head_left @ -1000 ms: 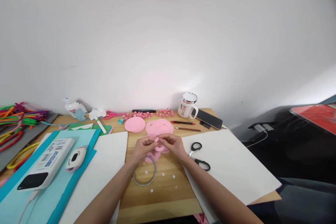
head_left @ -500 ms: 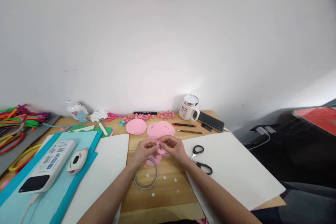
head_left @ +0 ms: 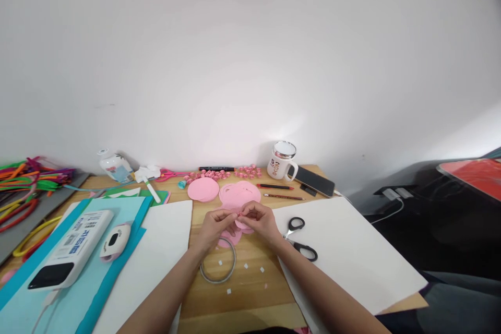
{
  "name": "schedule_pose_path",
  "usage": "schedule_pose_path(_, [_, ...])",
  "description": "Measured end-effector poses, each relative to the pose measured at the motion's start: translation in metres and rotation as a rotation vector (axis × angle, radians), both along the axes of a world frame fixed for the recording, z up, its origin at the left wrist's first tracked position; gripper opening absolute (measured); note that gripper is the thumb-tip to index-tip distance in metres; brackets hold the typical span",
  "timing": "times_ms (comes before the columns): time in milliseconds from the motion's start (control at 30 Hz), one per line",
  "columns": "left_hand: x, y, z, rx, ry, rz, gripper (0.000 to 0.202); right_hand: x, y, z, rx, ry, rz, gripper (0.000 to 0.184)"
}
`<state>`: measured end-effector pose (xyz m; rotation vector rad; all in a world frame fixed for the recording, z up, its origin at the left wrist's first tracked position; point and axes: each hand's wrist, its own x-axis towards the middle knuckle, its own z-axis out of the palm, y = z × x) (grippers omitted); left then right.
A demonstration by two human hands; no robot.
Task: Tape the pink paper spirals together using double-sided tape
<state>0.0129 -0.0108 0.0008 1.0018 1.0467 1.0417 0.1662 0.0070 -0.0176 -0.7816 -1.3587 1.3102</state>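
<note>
My left hand [head_left: 219,223] and my right hand [head_left: 258,219] meet above the middle of the table. Their fingertips pinch a small piece of pink paper [head_left: 239,214] between them, most of it covered by the fingers. Under and behind the hands lie overlapping pink paper pieces [head_left: 239,193], and a pink paper circle [head_left: 203,189] rests to their left. A roll of narrow tape [head_left: 218,281] lies flat near my left wrist. Several tiny white squares [head_left: 246,266] are scattered on the wood in front of me.
Black-handled scissors [head_left: 296,237] lie on a white sheet [head_left: 348,255] at right. Behind are a white mug [head_left: 279,164], a phone [head_left: 316,181], pens and small pink rolls [head_left: 213,174]. At left, a white power bank [head_left: 74,248] sits on blue paper [head_left: 131,214].
My fingertips have shifted slightly at the small pink paper, and less of it shows above them now. The other things stay in place.
</note>
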Motion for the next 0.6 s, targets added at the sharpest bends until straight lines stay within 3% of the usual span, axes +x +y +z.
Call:
schedule_pose_path(467, [-0.0014, 0.0007, -0.0036, -0.015, -0.020, 0.053, 0.017, -0.0005, -0.0011, 0.0026, 0.087, -0.146, 0.031, 0.019])
schedule_pose_path(600, [-0.0022, 0.0036, -0.0055, -0.007, -0.095, 0.158, 0.016, -0.0012, -0.0005, 0.0008, -0.012, -0.141, 0.013, 0.037])
